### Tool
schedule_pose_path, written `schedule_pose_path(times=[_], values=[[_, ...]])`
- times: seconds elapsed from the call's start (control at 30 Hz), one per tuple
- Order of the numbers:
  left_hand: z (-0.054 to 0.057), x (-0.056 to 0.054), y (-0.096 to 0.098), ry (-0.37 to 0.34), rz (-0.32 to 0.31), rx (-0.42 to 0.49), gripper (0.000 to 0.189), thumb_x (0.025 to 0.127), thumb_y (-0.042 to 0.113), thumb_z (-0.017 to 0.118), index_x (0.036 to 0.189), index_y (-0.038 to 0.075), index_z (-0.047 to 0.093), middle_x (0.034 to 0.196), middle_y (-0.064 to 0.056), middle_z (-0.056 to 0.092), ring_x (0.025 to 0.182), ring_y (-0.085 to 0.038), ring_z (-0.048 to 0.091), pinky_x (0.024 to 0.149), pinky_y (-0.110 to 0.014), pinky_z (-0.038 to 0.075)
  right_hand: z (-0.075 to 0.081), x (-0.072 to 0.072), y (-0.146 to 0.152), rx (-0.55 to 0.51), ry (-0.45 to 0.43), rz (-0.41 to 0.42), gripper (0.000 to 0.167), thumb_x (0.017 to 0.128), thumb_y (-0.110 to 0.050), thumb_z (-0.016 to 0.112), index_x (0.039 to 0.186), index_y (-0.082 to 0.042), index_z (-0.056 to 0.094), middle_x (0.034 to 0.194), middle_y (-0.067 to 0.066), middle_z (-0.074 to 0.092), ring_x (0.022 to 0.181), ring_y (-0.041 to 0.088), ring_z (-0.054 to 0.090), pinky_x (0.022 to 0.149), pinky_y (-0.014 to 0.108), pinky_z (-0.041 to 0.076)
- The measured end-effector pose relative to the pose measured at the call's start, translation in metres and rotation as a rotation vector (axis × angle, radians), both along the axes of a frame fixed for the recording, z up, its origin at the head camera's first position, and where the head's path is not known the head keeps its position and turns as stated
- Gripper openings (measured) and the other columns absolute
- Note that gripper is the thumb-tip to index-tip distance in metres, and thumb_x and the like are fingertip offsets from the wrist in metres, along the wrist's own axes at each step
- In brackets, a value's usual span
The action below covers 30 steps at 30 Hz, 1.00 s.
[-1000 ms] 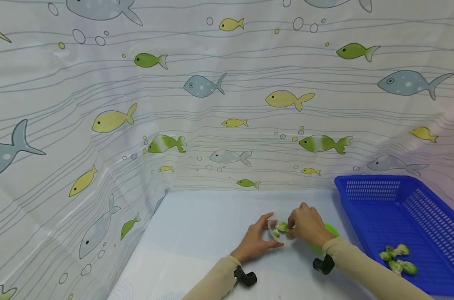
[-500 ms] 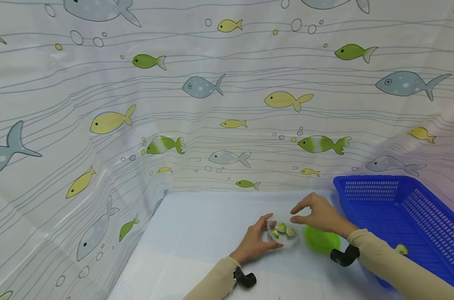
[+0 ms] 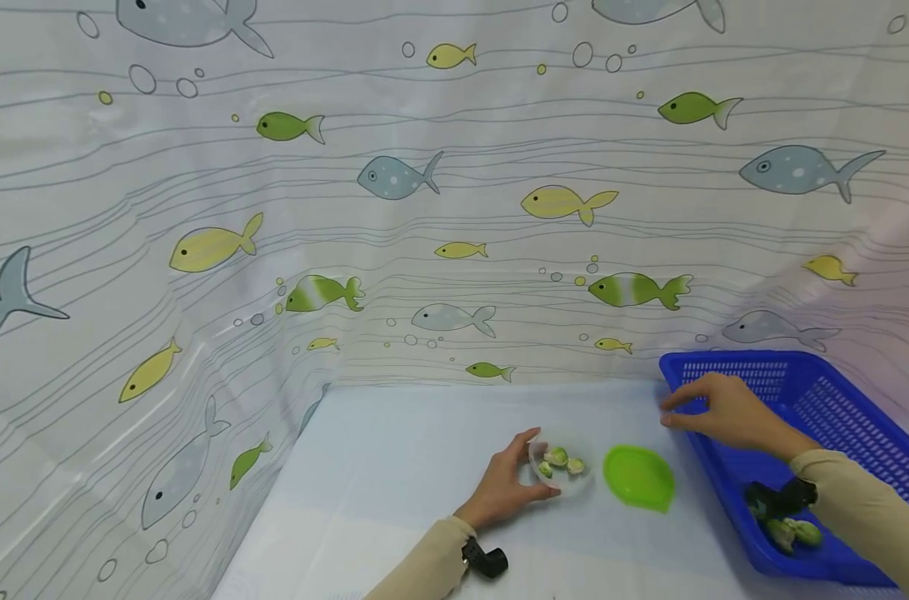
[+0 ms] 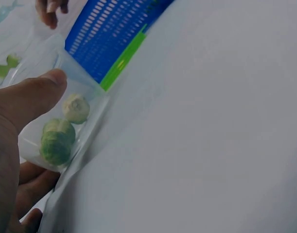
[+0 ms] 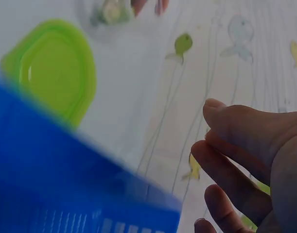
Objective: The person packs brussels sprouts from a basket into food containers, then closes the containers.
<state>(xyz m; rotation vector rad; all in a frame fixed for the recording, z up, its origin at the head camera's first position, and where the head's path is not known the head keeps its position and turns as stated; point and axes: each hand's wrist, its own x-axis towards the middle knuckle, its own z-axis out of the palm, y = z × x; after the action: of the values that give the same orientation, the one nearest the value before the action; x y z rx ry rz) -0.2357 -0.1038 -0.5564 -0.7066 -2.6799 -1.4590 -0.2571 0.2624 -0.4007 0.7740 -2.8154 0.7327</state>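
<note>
My left hand (image 3: pixel 502 487) grips a small clear plastic container (image 4: pixel 29 138) on the table, thumb at one side and fingers at the other. Inside it lie three Brussels sprouts (image 3: pixel 556 456), green and pale; the left wrist view shows them through the clear wall. My right hand (image 3: pixel 739 417) is at the left rim of the blue basket (image 3: pixel 795 375), thumb and forefinger apart with nothing between them. In the right wrist view its fingers (image 5: pixel 231 179) are loosely bent and hold nothing.
A lime green lid (image 3: pixel 638 477) lies flat on the white table (image 3: pixel 394 467) between container and basket. More Brussels sprouts (image 3: pixel 806 533) sit at the basket's near end, partly hidden by the wrist camera. A fish-patterned sheet (image 3: pixel 394 267) hangs behind the table.
My right hand has let a sprout go in the container, then moved right to the basket, uncovering the lid. The left hand keeps its grip on the container.
</note>
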Motion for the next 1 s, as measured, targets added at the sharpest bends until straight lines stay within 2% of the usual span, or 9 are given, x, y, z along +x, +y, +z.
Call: schedule_pose_path(times=[0.13, 0.23, 0.47, 0.53, 0.77, 0.9, 1.0], values=[[-0.001, 0.001, 0.000, -0.002, -0.002, 0.004, 0.096, 0.088, 0.040, 0.088, 0.164, 0.016, 0.036, 0.151, -0.004, 0.063, 0.138, -0.020, 0.061, 0.120, -0.047, 0.044, -0.004, 0.003, 0.032, 0.025, -0.042, -0.059, 0.023, 0.089, -0.036, 0.087, 0.105, -0.020, 0.085, 0.105, 0.001, 0.082, 0.105, 0.037, 0.073, 0.081, 0.050, 0.059], [-0.001, 0.002, 0.000, -0.001, -0.004, 0.003, 0.096, 0.087, 0.041, 0.088, 0.165, 0.016, 0.036, 0.152, -0.004, 0.062, 0.139, -0.022, 0.061, 0.119, -0.048, 0.044, -0.010, 0.007, 0.055, 0.045, -0.072, -0.086, 0.025, 0.089, -0.036, 0.087, 0.106, -0.018, 0.085, 0.107, 0.005, 0.082, 0.106, 0.040, 0.073, 0.081, 0.054, 0.060], [0.002, 0.003, -0.001, -0.010, -0.009, 0.000, 0.104, 0.085, 0.045, 0.088, 0.167, 0.017, 0.031, 0.156, -0.005, 0.059, 0.141, -0.025, 0.059, 0.119, -0.053, 0.044, -0.028, 0.014, 0.103, 0.113, -0.151, -0.083, 0.033, 0.089, -0.032, 0.086, 0.113, -0.009, 0.082, 0.110, 0.009, 0.081, 0.100, 0.030, 0.075, 0.079, 0.045, 0.062], [0.002, 0.003, -0.002, -0.006, -0.019, -0.003, 0.107, 0.085, 0.046, 0.089, 0.168, 0.017, 0.029, 0.158, -0.006, 0.057, 0.142, -0.025, 0.058, 0.119, -0.054, 0.043, -0.032, 0.015, 0.115, 0.131, -0.191, -0.069, 0.036, 0.089, -0.031, 0.086, 0.115, -0.006, 0.081, 0.112, 0.011, 0.081, 0.101, 0.028, 0.075, 0.080, 0.045, 0.062], [0.003, 0.002, -0.005, -0.004, -0.037, -0.007, 0.110, 0.084, 0.044, 0.090, 0.169, 0.018, 0.026, 0.160, -0.005, 0.055, 0.146, -0.025, 0.054, 0.121, -0.056, 0.040, -0.043, 0.017, 0.139, 0.151, -0.324, -0.032, 0.043, 0.088, -0.026, 0.086, 0.120, 0.002, 0.077, 0.117, 0.019, 0.079, 0.103, 0.035, 0.075, 0.084, 0.052, 0.061], [0.005, 0.003, -0.004, -0.015, -0.028, -0.004, 0.107, 0.085, 0.044, 0.089, 0.169, 0.018, 0.028, 0.160, -0.008, 0.054, 0.146, -0.025, 0.055, 0.121, -0.056, 0.040, -0.047, 0.016, 0.149, 0.135, -0.366, -0.005, 0.044, 0.087, -0.026, 0.087, 0.119, 0.003, 0.077, 0.117, 0.020, 0.079, 0.099, 0.015, 0.076, 0.082, 0.041, 0.062], [0.005, 0.004, -0.003, -0.022, -0.025, -0.003, 0.103, 0.087, 0.045, 0.087, 0.168, 0.018, 0.029, 0.160, -0.009, 0.054, 0.145, -0.026, 0.055, 0.120, -0.057, 0.041, -0.049, 0.016, 0.154, 0.119, -0.402, 0.006, 0.044, 0.087, -0.024, 0.087, 0.118, 0.004, 0.077, 0.116, 0.020, 0.078, 0.096, 0.008, 0.074, 0.078, 0.031, 0.061]])
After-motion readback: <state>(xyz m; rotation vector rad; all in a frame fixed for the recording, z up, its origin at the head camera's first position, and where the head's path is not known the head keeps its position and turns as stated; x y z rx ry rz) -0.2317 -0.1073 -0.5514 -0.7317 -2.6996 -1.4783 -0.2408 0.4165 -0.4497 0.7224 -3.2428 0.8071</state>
